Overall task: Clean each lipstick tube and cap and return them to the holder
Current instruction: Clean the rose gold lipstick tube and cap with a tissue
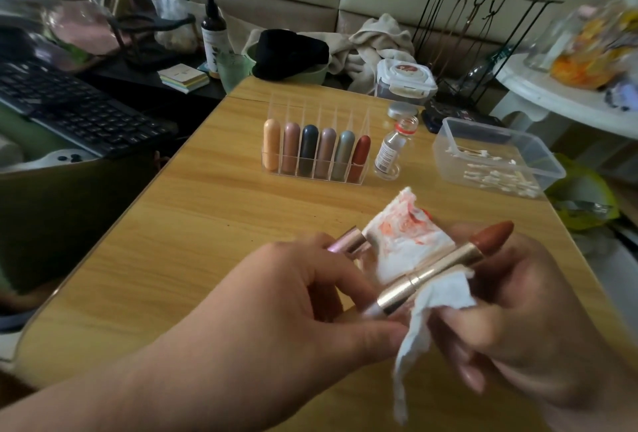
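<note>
An open lipstick tube [428, 274], gold with a brown-red bullet extended at its upper right end, lies across both hands above the wooden table [193, 224]. My left hand [310, 297] pinches the tube's lower end and also holds a rose-gold cap [348, 242] among its upper fingers. My right hand [538, 314] grips a white tissue [411, 242] stained orange-red, which is folded under and around the tube. Further back stands the clear holder [276, 169] with several capped lipsticks in its slots.
A small uncapped glass bottle [393, 148] stands right of the holder, its silver lid [400, 110] behind it. A clear tub of cotton swabs [497, 159] sits at the right. A wipes box [404, 81] is at the back edge and a keyboard [69, 107] lies off the table to the left.
</note>
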A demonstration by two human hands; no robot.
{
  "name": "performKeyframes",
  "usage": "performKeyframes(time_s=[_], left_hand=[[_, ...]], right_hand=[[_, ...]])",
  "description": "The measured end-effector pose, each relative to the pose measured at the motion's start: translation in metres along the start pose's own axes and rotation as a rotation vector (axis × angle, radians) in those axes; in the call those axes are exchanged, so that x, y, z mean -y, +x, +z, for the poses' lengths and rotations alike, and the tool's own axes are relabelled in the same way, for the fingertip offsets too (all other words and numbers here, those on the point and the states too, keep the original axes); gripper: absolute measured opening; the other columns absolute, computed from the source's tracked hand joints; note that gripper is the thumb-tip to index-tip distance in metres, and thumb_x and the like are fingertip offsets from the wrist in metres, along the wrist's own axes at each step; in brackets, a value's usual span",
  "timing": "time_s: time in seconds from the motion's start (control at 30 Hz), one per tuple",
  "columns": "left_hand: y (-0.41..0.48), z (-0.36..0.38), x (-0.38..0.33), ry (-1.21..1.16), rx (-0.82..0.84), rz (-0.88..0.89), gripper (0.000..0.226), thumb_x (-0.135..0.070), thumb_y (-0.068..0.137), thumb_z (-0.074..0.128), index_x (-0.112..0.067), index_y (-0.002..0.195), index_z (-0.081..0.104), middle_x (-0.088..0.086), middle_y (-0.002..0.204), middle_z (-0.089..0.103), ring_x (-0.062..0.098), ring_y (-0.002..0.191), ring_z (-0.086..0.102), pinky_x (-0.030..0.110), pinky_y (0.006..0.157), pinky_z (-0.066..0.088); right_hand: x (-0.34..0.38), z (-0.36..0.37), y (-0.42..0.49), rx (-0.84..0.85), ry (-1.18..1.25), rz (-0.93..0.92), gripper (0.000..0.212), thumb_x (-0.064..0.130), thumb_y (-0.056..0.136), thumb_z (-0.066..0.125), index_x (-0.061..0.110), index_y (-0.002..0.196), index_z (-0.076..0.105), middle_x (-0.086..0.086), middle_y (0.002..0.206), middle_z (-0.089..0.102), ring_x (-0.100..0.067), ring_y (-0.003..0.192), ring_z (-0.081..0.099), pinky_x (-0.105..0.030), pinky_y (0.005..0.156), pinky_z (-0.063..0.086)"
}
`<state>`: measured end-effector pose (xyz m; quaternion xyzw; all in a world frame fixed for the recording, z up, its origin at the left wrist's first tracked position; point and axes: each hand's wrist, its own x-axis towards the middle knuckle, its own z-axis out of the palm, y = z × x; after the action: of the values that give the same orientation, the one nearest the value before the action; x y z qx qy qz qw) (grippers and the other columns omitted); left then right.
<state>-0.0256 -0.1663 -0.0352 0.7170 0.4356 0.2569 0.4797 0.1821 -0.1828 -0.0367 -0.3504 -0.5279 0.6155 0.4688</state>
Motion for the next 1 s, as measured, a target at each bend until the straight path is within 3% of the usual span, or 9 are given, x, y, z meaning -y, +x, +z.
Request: performKeyframes(time_s=[0.07,0.13,0.23,0.37,0.43,0.6,0.73,0.83,1.0], left_hand=[[0.004,-0.006,0.001,-0.171,0.217,-0.088,0.039,-0.070,0.068,0.070,-0.037,0.088,0.078,-0.003,0.088,0.070,0.020,0.083,0.070,0.048,0.081,0.059],[0.003,-0.007,0.001,-0.234,0.325,-0.108,0.037,-0.068,0.075,0.060,-0.039,0.090,0.077,-0.001,0.089,0.071,0.018,0.085,0.069,0.042,0.084,0.059],[0.001,-0.001,0.002,-0.072,0.148,-0.042,0.031,-0.074,0.073,0.062,-0.047,0.081,0.074,-0.012,0.091,0.066,0.008,0.080,0.066,0.034,0.075,0.055],[-0.006,0.007,-0.001,0.108,-0.160,0.068,0.038,-0.072,0.052,0.068,-0.045,0.078,0.074,-0.022,0.096,0.060,0.005,0.076,0.064,0.017,0.063,0.051],[-0.005,0.005,-0.001,0.093,-0.167,0.097,0.039,-0.074,0.053,0.074,-0.041,0.076,0.073,-0.019,0.094,0.062,0.007,0.076,0.065,0.021,0.065,0.054],[-0.001,-0.003,-0.003,-0.128,0.184,-0.052,0.039,-0.078,0.071,0.056,-0.044,0.078,0.074,-0.010,0.095,0.065,0.010,0.093,0.065,0.045,0.089,0.052],[-0.004,0.004,-0.002,0.043,-0.090,0.049,0.031,-0.071,0.058,0.071,-0.047,0.077,0.075,-0.019,0.092,0.062,0.007,0.081,0.063,0.018,0.068,0.050],[-0.007,0.006,0.000,0.174,-0.236,0.130,0.030,-0.067,0.052,0.076,-0.046,0.074,0.074,-0.020,0.091,0.060,0.006,0.078,0.061,0.013,0.067,0.048],[0.000,-0.002,0.001,-0.061,0.122,-0.019,0.041,-0.080,0.067,0.057,-0.049,0.089,0.075,-0.014,0.098,0.065,0.004,0.096,0.063,0.033,0.083,0.051]], right_hand=[[0.000,-0.002,-0.001,0.006,0.040,-0.019,0.006,-0.005,0.061,0.065,-0.005,0.066,0.063,-0.008,0.041,0.055,-0.012,0.025,0.048,-0.021,0.035,0.044],[-0.001,-0.003,-0.001,-0.005,0.089,-0.011,0.008,-0.004,0.062,0.066,-0.007,0.068,0.062,-0.008,0.040,0.053,-0.012,0.024,0.047,-0.021,0.035,0.045],[-0.003,-0.005,-0.002,-0.031,0.057,-0.007,0.008,-0.004,0.059,0.067,-0.002,0.067,0.066,-0.010,0.039,0.051,-0.013,0.023,0.045,-0.022,0.034,0.044],[-0.002,-0.003,0.000,0.035,0.012,-0.047,0.021,-0.021,0.058,0.066,-0.005,0.070,0.065,-0.016,0.048,0.055,-0.014,0.030,0.051,-0.020,0.038,0.045],[0.001,-0.002,-0.001,0.034,0.008,-0.061,0.013,-0.013,0.058,0.065,-0.004,0.068,0.064,-0.015,0.046,0.056,-0.014,0.028,0.051,-0.021,0.037,0.045],[0.002,-0.003,-0.002,0.061,0.060,-0.068,0.013,-0.007,0.064,0.062,0.003,0.070,0.067,-0.004,0.046,0.060,-0.010,0.028,0.051,-0.021,0.035,0.045],[0.001,-0.002,-0.001,0.055,0.052,-0.066,0.020,-0.009,0.066,0.063,0.008,0.072,0.068,-0.004,0.049,0.062,-0.012,0.029,0.052,-0.021,0.036,0.046],[0.000,0.001,-0.003,0.000,0.018,-0.047,0.013,-0.007,0.059,0.067,0.002,0.067,0.064,-0.012,0.044,0.056,-0.016,0.026,0.049,-0.024,0.036,0.045],[0.004,0.002,-0.001,-0.007,0.050,-0.052,0.009,-0.003,0.062,0.065,0.005,0.065,0.065,-0.005,0.044,0.057,-0.013,0.026,0.049,-0.022,0.036,0.046]])
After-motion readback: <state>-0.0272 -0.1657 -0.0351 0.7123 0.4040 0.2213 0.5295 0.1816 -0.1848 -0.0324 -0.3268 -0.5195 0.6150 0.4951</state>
